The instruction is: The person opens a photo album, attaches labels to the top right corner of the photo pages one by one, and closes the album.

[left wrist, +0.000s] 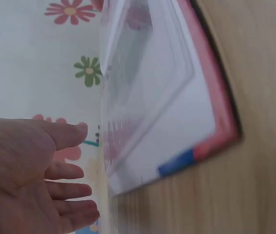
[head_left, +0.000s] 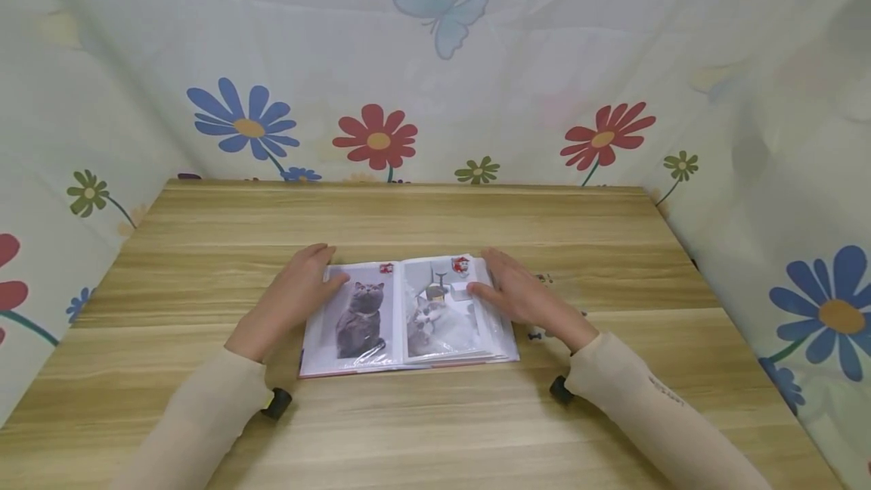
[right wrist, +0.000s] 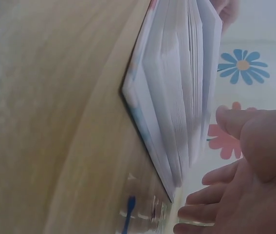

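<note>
A photo album (head_left: 398,324) lies spread on the wooden table. Its left page shows a picture of a dark grey cat (head_left: 361,324); a pale cat picture (head_left: 442,327) fills the right page, both under shiny clear sleeves. At the album's left edge is my left hand (head_left: 292,297), its thumb over the page's upper corner and its fingers loosely extended. On the other side my right hand (head_left: 520,293) lies along the right edge, thumb over the page and fingers extended. A thick stack of pages (right wrist: 181,97) shows on the album's right half in the right wrist view.
Partly under my right forearm lies a clear, shiny item with small dark and blue marks (head_left: 535,335); its kind is unclear. The wooden table (head_left: 408,429) reaches back to a flower-patterned cloth (head_left: 510,66), which also hangs along both sides.
</note>
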A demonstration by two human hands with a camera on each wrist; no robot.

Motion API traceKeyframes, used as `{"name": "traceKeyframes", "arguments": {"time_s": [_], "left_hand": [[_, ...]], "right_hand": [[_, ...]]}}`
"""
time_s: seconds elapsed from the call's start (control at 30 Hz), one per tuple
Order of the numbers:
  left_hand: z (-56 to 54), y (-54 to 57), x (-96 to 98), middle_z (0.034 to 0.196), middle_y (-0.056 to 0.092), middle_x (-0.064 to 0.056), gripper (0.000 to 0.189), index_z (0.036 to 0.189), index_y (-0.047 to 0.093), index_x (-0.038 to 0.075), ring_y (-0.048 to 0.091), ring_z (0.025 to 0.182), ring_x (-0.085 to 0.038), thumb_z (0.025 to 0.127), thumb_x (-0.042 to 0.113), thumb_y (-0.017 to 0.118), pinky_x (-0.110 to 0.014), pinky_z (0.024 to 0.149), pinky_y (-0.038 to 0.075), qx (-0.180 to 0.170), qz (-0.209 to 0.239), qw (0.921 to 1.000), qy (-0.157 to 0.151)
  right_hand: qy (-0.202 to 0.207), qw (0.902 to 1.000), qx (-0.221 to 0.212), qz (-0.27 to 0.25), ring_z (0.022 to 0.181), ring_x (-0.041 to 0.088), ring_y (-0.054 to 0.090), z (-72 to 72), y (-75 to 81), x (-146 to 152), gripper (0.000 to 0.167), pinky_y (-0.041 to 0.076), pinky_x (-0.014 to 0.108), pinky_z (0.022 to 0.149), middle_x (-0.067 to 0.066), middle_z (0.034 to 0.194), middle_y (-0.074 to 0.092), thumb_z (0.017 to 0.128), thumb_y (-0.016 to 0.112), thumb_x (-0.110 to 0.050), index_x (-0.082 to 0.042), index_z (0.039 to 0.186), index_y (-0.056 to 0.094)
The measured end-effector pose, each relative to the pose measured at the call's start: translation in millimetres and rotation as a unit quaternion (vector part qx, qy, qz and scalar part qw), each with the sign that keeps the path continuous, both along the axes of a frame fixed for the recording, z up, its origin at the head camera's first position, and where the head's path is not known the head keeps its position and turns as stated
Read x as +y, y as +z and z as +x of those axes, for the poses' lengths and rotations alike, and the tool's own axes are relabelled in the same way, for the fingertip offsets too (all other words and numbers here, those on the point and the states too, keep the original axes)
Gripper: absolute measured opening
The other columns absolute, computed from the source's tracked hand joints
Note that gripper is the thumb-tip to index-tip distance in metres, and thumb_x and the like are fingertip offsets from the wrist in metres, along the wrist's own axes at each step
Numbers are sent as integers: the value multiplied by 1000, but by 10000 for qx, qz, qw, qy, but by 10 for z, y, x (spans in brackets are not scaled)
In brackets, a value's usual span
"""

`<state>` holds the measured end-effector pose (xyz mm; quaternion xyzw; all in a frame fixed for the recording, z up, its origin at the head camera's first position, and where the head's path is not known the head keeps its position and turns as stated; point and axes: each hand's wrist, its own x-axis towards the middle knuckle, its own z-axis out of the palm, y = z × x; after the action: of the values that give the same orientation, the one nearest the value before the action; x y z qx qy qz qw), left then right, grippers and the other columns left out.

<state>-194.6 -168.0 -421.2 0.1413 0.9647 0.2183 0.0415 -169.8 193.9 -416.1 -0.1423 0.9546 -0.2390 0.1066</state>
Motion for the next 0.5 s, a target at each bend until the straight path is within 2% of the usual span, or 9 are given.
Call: {"name": "traceKeyframes", "arguments": {"time_s": [0.13, 0.27, 0.43, 0.5], "left_hand": [[-50, -17, -113, 154, 35, -39, 64, 149, 39, -16, 32, 144, -53, 105, 27, 60, -63, 118, 27, -173, -195, 9997, -18], [-79, -25, -162, 152, 37, -40, 65, 147, 40, -18, 33, 143, -55, 104, 25, 62, -63, 118, 27, -197, -345, 9992, -104], [-94, -46, -168, 146, 44, -40, 58, 140, 50, -18, 38, 138, -56, 101, 23, 68, -63, 116, 30, -68, -350, 9992, -159], [-98, -55, -162, 141, 49, -39, 54, 135, 55, -17, 41, 135, -55, 100, 22, 69, -62, 115, 33, 16, -359, 9992, -185]], "right_hand": [[-12, 9999, -64, 100, 152, 42, 25, -19, -2, -12, 77, 22, 54, 123, 28, 165, 24, 106, 57, -43, 5, 159, 29], [44, 9998, -95, 177, 152, 43, 25, -33, -10, -24, 76, 22, 55, 123, 29, 164, 24, 106, 57, -44, 6, 158, 31], [53, 9996, -117, 249, 151, 43, 27, -36, -20, -35, 75, 24, 55, 122, 29, 164, 26, 105, 57, -44, 5, 157, 32], [38, 9997, -102, 222, 148, 42, 35, -41, -32, -40, 71, 29, 55, 120, 28, 161, 33, 105, 59, -43, 4, 154, 37]]}}
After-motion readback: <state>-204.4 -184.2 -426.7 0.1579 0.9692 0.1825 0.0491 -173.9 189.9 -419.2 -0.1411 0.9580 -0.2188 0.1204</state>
